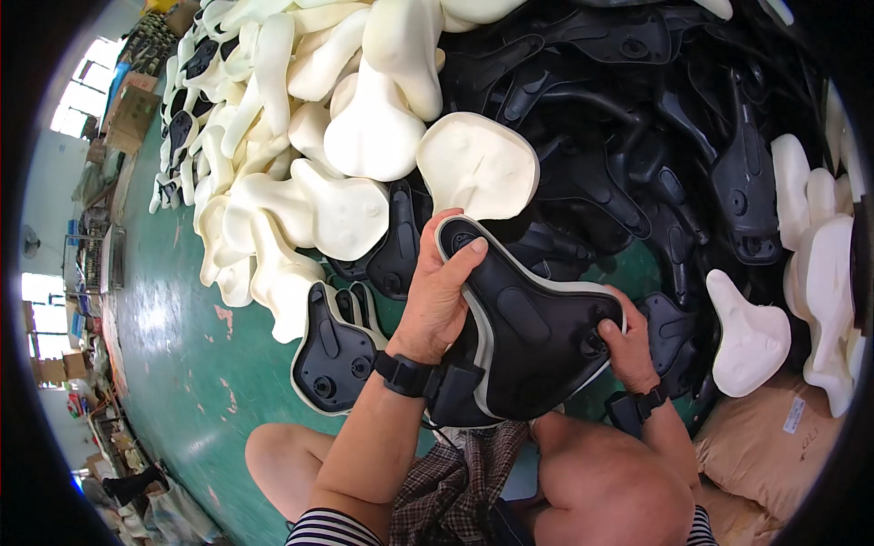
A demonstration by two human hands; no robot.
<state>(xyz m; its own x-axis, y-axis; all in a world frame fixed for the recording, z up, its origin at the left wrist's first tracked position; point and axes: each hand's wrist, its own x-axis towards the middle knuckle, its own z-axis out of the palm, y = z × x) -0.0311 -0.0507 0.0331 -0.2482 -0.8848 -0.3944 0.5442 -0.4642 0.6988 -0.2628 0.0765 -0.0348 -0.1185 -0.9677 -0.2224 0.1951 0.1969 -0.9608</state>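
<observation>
Above my lap I hold a bicycle saddle, its black plastic underside facing up and white foam showing along the rim. My left hand is closed around the narrow nose, thumb on top. At the wide rear edge my right hand grips with the thumb pressed on the black base and the fingers hidden underneath. Part of another dark shape shows below the held saddle, but I cannot tell what it is. Left of my left wrist, a black-based saddle with a foam rim lies underside up on the floor.
White foam saddle pads are heaped at the far left. A pile of black saddle bases fills the far right. Loose foam pads and a brown sack lie to my right. Green floor and cardboard boxes are at left.
</observation>
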